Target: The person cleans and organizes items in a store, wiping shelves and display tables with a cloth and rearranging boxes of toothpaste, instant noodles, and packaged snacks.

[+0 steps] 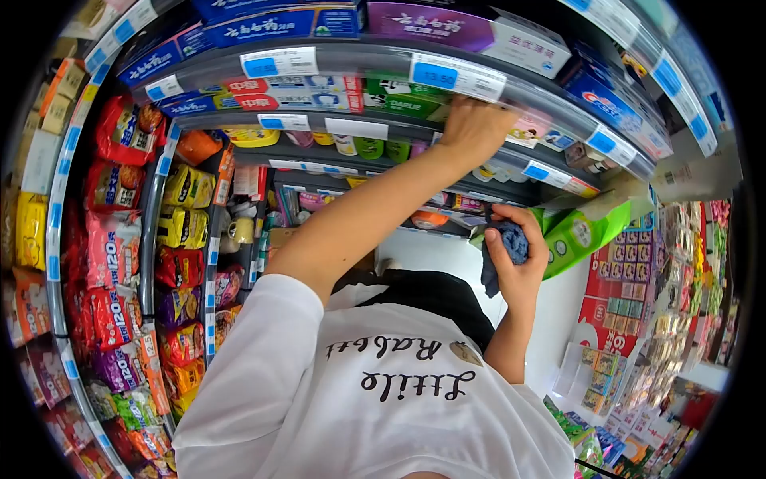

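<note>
My left hand (477,132) reaches into the shelf of toothpaste boxes, at the end of a green Darlie box (403,97) and beside a pink-and-white box (531,126). Its fingertips are hidden behind a price label (457,77) on the shelf edge above. Lower and to the right, my right hand (523,255) is closed around a crumpled dark blue cloth (511,239), part of which hangs below the thumb. Right behind that hand is a bright green package (586,235); whether they touch I cannot tell.
Blue toothpaste boxes (279,25) and a purple box (431,24) fill the shelf above. Bottles and cups stand on lower shelves. Bagged snacks (116,247) line the racks at left. A clear plastic bin (590,375) and hanging goods are at right.
</note>
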Tool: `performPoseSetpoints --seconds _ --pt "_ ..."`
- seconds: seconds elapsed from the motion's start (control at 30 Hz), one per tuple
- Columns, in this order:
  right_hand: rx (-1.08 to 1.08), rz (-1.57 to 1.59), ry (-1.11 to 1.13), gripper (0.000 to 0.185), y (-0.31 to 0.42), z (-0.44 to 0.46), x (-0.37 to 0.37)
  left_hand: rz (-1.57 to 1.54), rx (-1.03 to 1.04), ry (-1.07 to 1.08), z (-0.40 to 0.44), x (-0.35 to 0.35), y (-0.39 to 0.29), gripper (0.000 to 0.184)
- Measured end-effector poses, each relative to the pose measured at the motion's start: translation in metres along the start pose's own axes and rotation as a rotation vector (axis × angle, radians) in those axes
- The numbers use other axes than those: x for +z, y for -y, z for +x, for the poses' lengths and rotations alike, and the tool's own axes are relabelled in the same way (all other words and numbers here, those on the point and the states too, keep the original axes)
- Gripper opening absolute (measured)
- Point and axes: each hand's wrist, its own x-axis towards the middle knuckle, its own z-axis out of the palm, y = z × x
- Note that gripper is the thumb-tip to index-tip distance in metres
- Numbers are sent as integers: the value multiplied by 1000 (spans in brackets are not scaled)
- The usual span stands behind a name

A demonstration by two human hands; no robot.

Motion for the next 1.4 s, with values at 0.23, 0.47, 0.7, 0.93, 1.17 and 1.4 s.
performPoseSetpoints --seconds 0.23,0.47,0.7,0.93,1.17,1.4 --pt "17 8 33 28 -1 6 10 -6 35 -7 -9 -12 0 25" --pt "59 70 60 33 -12 19 24 -165 -58 -133 -95 -59 40 38" --pt "79 207 -108 56 -11 77 72 -90 -333 -212 -87 -102 71 60" --pt "20 -158 -253 66 -26 123 91 -60 -341 -137 -69 -106 74 61" --pt "123 -47 -77 55 -3 126 85 -169 -231 -219 -84 -115 48 57" --pt "57 -35 -170 51 4 93 91 -551 -460 -292 -70 -87 52 46"
